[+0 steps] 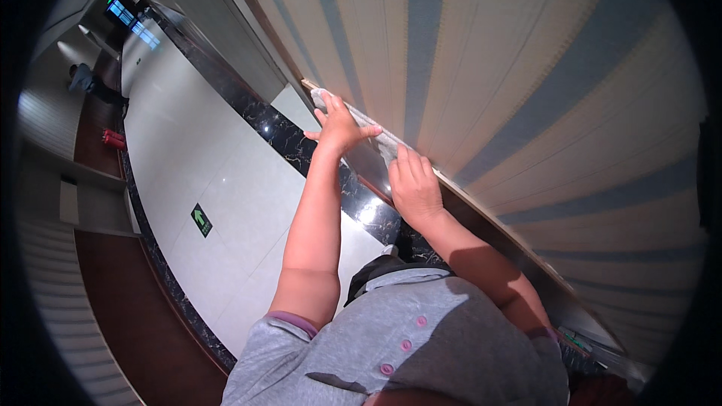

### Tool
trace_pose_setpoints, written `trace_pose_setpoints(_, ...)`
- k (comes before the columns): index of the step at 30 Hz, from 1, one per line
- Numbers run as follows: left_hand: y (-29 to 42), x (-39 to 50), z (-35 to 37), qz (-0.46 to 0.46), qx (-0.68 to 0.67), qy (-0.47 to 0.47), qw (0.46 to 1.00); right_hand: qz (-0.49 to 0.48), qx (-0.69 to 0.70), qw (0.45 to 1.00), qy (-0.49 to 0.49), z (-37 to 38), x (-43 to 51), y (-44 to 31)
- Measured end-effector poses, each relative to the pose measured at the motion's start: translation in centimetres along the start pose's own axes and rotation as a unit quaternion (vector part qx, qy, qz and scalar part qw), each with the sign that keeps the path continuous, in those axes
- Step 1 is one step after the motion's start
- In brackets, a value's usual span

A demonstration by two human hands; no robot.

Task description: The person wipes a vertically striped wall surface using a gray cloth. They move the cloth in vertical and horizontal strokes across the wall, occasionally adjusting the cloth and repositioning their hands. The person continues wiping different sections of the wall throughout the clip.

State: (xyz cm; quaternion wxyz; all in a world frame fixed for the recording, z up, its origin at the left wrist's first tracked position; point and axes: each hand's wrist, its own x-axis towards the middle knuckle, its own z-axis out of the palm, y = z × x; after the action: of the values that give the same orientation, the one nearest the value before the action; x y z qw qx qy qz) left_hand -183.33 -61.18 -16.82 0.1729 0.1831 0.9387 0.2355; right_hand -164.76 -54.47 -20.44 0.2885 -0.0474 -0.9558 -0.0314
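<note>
A pale cloth (368, 119) lies along the narrow top ledge of the dark wall panelling (474, 211), against the striped wallpaper (507, 96). My left hand (340, 124) rests on the cloth near its far end, fingers spread and thumb reaching over the ledge. Nearer to me, my right hand (414, 183) has its fingers bent over the cloth's near end at the ledge. Part of the cloth hangs down between the two hands. The undersides of both hands are hidden.
A corridor with a pale tiled floor (225, 141) and dark marble borders runs to the left. A green arrow sign (201, 220) marks the floor. Red fire extinguishers (114, 139) stand by the opposite wall, and another person (93, 84) is farther along it.
</note>
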Motion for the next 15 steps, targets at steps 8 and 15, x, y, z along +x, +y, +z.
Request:
trace_pose_setpoints(8, -4.1, 5.5, -1.5, 0.043, 0.008, 0.026, 0.999, -0.002, -0.012, 1.0, -0.002, 3.0, 4.2, -2.0)
trace_pose_setpoints(15, -8.5, 11.3, -0.1, 0.194, -0.04, 0.058, 0.978, 0.009, -0.085, 0.996, -0.009, 4.7, 5.0, -2.4)
